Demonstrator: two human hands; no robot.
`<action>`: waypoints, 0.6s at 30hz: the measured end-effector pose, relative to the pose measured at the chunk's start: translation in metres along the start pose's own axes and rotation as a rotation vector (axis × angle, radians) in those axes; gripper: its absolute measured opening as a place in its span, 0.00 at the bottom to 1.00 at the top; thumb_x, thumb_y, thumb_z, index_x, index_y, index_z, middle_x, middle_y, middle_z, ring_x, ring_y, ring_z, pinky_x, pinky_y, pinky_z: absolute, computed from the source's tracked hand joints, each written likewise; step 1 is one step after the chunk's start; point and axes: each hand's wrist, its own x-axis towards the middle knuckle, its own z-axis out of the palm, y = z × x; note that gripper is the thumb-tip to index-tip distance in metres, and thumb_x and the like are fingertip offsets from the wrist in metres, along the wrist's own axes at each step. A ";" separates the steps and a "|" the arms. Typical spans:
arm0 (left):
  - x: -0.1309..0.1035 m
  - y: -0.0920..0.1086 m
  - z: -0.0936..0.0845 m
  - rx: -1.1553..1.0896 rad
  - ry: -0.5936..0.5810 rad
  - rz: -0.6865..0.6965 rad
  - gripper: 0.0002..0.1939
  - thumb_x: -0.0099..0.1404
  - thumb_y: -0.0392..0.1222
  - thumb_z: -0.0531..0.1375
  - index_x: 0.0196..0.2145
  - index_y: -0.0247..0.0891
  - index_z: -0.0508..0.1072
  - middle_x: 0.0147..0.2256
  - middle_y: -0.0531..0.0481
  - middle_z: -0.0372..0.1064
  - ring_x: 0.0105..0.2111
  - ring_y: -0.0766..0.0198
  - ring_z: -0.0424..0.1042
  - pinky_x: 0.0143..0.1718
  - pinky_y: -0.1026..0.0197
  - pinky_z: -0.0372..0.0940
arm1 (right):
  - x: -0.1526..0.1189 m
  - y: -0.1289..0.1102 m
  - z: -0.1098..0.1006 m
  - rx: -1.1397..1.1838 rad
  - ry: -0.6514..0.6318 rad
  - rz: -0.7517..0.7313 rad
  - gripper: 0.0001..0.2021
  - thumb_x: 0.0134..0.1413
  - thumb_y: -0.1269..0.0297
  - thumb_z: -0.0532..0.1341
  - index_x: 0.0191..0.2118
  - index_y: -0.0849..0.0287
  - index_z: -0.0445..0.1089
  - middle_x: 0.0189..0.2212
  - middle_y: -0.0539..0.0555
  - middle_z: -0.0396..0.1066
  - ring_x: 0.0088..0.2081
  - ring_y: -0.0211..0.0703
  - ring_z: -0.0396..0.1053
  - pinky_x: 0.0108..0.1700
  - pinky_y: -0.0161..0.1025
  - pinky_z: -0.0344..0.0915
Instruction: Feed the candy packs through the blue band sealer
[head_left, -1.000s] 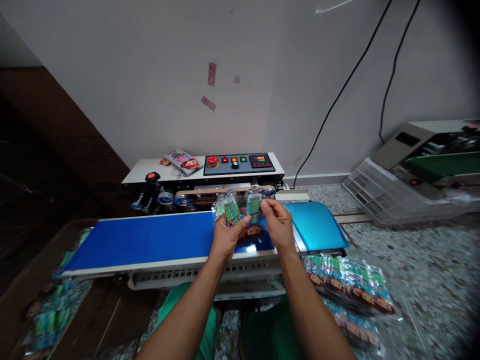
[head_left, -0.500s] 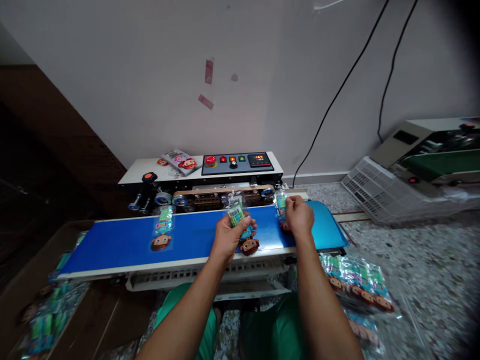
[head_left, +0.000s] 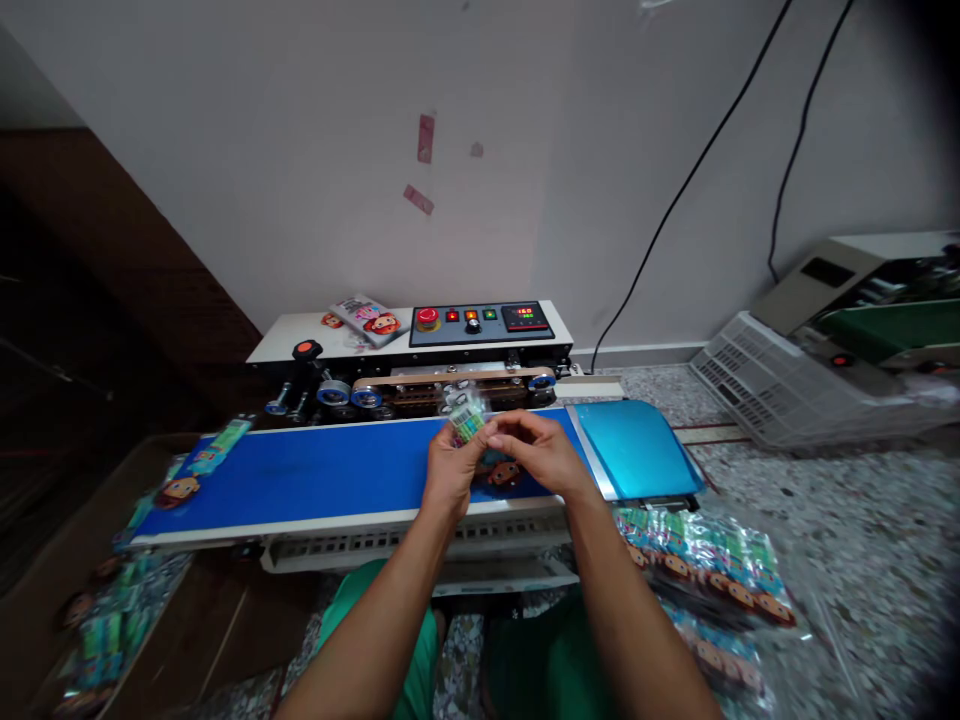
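My left hand [head_left: 450, 470] is closed around clear plastic packets [head_left: 468, 422] with green and blue printing, a barcode and a cartoon head at the lower end, held above the blue conveyor belt [head_left: 322, 470]. Thumb and fingers of my right hand [head_left: 544, 450] pinch at the side of these packets, touching my left fingertips. The right hand partly covers a cartoon head [head_left: 502, 473]. Another packet [head_left: 206, 465] lies tilted near the belt's left end. Behind my hands runs the band sealer [head_left: 450, 382] with its tan belt and rollers.
A control panel [head_left: 480, 325] with lit buttons tops the machine. A carton [head_left: 217, 620] at lower left contains packets. More packets [head_left: 712, 565] lie in clear plastic at lower right. A white crate [head_left: 757, 380] and a second machine [head_left: 847, 280] stand right.
My right hand has moved left from the sealer's right end to the packets in my left hand. The packet on the belt has travelled left and now lies tilted.
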 end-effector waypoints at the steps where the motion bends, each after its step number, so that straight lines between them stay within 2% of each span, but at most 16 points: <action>1: 0.000 0.001 0.000 -0.007 0.009 -0.011 0.20 0.44 0.44 0.70 0.34 0.35 0.73 0.28 0.53 0.74 0.26 0.68 0.71 0.32 0.65 0.65 | 0.000 0.002 0.002 0.010 0.039 -0.017 0.12 0.47 0.55 0.64 0.36 0.56 0.73 0.32 0.50 0.73 0.34 0.40 0.70 0.38 0.38 0.67; 4: -0.003 0.004 0.001 -0.004 -0.016 -0.019 0.21 0.44 0.45 0.70 0.36 0.36 0.72 0.29 0.53 0.74 0.26 0.68 0.71 0.31 0.65 0.66 | 0.001 0.008 0.000 -0.002 0.185 -0.057 0.10 0.48 0.56 0.63 0.33 0.58 0.72 0.29 0.49 0.72 0.32 0.38 0.68 0.37 0.35 0.65; 6: -0.005 0.006 0.002 0.010 -0.051 -0.013 0.22 0.45 0.45 0.70 0.37 0.36 0.72 0.31 0.51 0.74 0.28 0.67 0.72 0.31 0.64 0.67 | -0.001 0.012 -0.010 -0.005 0.304 -0.076 0.10 0.50 0.56 0.62 0.32 0.58 0.70 0.27 0.48 0.69 0.30 0.35 0.66 0.34 0.33 0.63; 9: -0.006 0.008 0.002 0.028 -0.065 -0.033 0.20 0.48 0.50 0.68 0.35 0.36 0.71 0.29 0.51 0.73 0.28 0.65 0.73 0.28 0.65 0.67 | -0.008 0.016 -0.037 0.018 0.530 -0.089 0.11 0.49 0.55 0.62 0.34 0.58 0.67 0.28 0.47 0.68 0.29 0.35 0.65 0.32 0.32 0.63; 12: -0.005 0.008 0.001 0.032 -0.057 -0.063 0.20 0.49 0.54 0.66 0.33 0.36 0.70 0.27 0.51 0.72 0.24 0.65 0.73 0.24 0.65 0.65 | -0.017 0.025 -0.070 -0.022 0.712 -0.007 0.15 0.47 0.52 0.62 0.35 0.59 0.66 0.26 0.48 0.68 0.25 0.35 0.64 0.27 0.33 0.63; 15: -0.005 0.008 0.001 0.042 -0.062 -0.073 0.21 0.49 0.56 0.66 0.33 0.36 0.69 0.26 0.51 0.71 0.21 0.66 0.72 0.22 0.65 0.65 | -0.024 0.037 -0.094 -0.164 0.794 0.139 0.18 0.46 0.50 0.61 0.35 0.61 0.67 0.24 0.50 0.68 0.21 0.36 0.63 0.22 0.34 0.61; 18: -0.005 0.007 0.003 0.046 -0.064 -0.069 0.20 0.50 0.55 0.65 0.33 0.37 0.69 0.26 0.52 0.71 0.22 0.66 0.73 0.23 0.65 0.65 | -0.025 0.049 -0.103 -0.373 0.793 0.269 0.17 0.48 0.52 0.59 0.35 0.62 0.68 0.22 0.51 0.69 0.18 0.38 0.64 0.21 0.35 0.60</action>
